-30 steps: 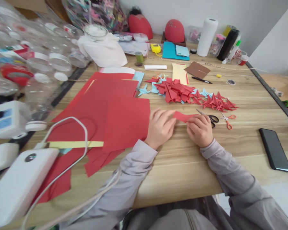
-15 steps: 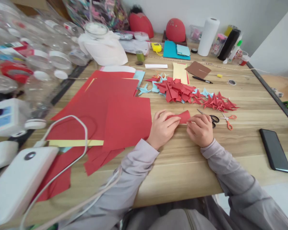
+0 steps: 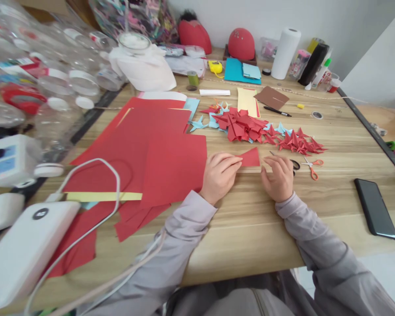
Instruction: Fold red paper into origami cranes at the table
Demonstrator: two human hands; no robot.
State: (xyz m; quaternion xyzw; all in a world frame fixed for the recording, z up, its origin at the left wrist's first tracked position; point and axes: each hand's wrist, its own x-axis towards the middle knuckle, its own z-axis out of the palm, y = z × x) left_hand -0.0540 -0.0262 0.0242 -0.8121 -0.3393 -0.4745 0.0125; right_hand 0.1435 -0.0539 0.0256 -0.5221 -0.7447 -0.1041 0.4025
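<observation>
A small folded piece of red paper (image 3: 251, 157) is pinched at its left part by my left hand (image 3: 220, 175), and its wider end points right. My right hand (image 3: 278, 177) is just right of that end, apart from it, its fingers curled with a gap between thumb and fingertips and nothing between them. Behind both hands lies a pile of folded red paper stars (image 3: 242, 125) with light blue ones among them. Large red sheets (image 3: 176, 169) are stacked left of my left hand. Black-handled scissors (image 3: 295, 166) are partly hidden behind my right hand.
Orange-handled scissors (image 3: 313, 168) and a black phone (image 3: 375, 208) lie to the right. A white power bank (image 3: 33, 254) with a cable (image 3: 118, 184) is at the left front. Plastic bottles (image 3: 55, 87) crowd the left. A black pen (image 3: 277, 111) and a white roll (image 3: 285, 53) are farther back.
My right hand has let go of the small red paper and moved slightly right. The paper's right end shows more fully, while my left hand keeps its hold.
</observation>
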